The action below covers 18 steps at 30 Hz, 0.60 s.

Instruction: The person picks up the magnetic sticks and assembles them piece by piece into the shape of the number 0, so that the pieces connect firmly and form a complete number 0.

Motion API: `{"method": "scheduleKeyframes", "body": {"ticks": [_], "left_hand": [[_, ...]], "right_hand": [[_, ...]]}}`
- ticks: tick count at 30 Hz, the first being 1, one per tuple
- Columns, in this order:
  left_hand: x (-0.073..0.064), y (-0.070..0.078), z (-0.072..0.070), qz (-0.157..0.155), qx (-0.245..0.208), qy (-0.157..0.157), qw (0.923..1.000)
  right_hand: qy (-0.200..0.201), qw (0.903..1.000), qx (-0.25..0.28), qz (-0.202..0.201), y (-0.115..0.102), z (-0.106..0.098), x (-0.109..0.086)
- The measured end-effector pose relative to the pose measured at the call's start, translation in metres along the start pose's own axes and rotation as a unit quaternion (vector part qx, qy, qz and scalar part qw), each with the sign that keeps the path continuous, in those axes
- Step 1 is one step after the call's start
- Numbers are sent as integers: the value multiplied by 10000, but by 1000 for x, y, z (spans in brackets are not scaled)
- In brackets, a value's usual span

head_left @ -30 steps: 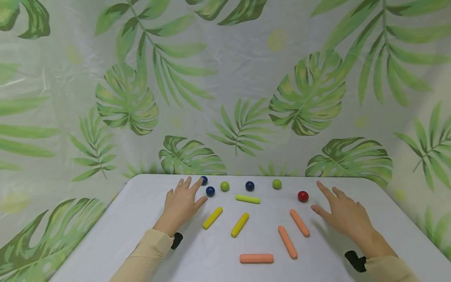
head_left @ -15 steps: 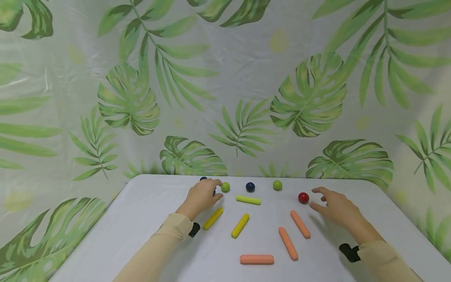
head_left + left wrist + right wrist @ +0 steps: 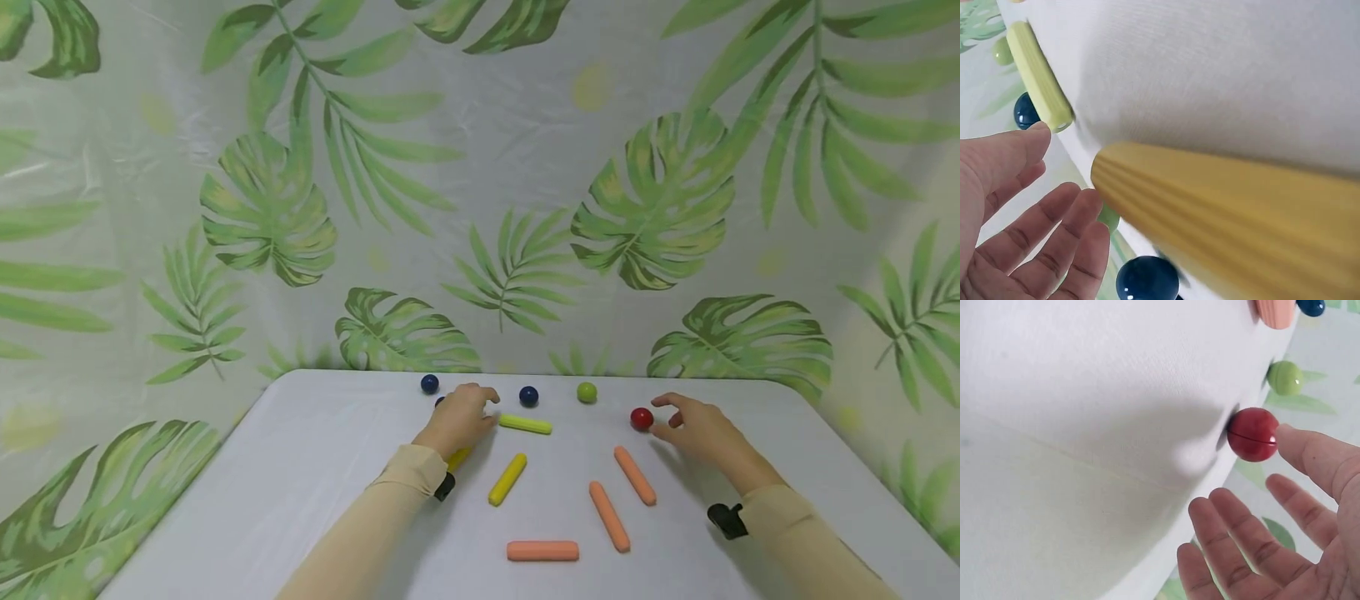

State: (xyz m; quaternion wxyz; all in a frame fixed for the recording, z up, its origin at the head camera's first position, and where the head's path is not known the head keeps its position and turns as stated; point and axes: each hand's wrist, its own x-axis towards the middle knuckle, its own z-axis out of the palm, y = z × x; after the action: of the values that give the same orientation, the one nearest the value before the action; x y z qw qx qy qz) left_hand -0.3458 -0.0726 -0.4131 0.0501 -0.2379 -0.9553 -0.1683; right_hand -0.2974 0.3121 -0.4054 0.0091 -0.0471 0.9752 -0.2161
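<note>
My left hand (image 3: 459, 415) hovers over the back middle of the table, fingers loosely bent around nothing. Just right of it lies a light green stick (image 3: 525, 425); a yellow stick (image 3: 1222, 212) runs beneath the wrist. Behind this hand, a green ball (image 3: 1109, 217) is hidden in the head view, and a blue ball (image 3: 440, 401) is mostly covered. My right hand (image 3: 701, 429) is at the red ball (image 3: 642, 419), thumb and forefinger spread towards it. In the right wrist view the thumb tip overlaps the ball's edge, with the other fingers apart from it.
Another yellow stick (image 3: 507, 479) and several orange sticks, one (image 3: 543, 551) near the front, lie on the white table (image 3: 300, 467). Along the back are more blue balls, one (image 3: 528, 396) in the middle, and a green ball (image 3: 587, 392). A leaf-patterned sheet (image 3: 510, 167) hangs behind.
My left hand has moved right, past the blue balls and over the green ball, its fingers bending. My right hand has shifted left to the red ball, its fingers more curved.
</note>
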Motion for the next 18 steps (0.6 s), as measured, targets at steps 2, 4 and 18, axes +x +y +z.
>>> {"method": "scheduleKeyframes", "body": {"ticks": [2, 4, 18], "left_hand": [[2, 1, 3, -13, -50, -70, 10000], [4, 1, 5, -13, -113, -144, 9998], [14, 8, 11, -54, -429, -385, 9983]], "right_hand": [[1, 10000, 24, -16, 1, 1, 2], [2, 10000, 50, -37, 2, 1, 4], [-70, 9998, 161, -116, -2, 6, 11]]}}
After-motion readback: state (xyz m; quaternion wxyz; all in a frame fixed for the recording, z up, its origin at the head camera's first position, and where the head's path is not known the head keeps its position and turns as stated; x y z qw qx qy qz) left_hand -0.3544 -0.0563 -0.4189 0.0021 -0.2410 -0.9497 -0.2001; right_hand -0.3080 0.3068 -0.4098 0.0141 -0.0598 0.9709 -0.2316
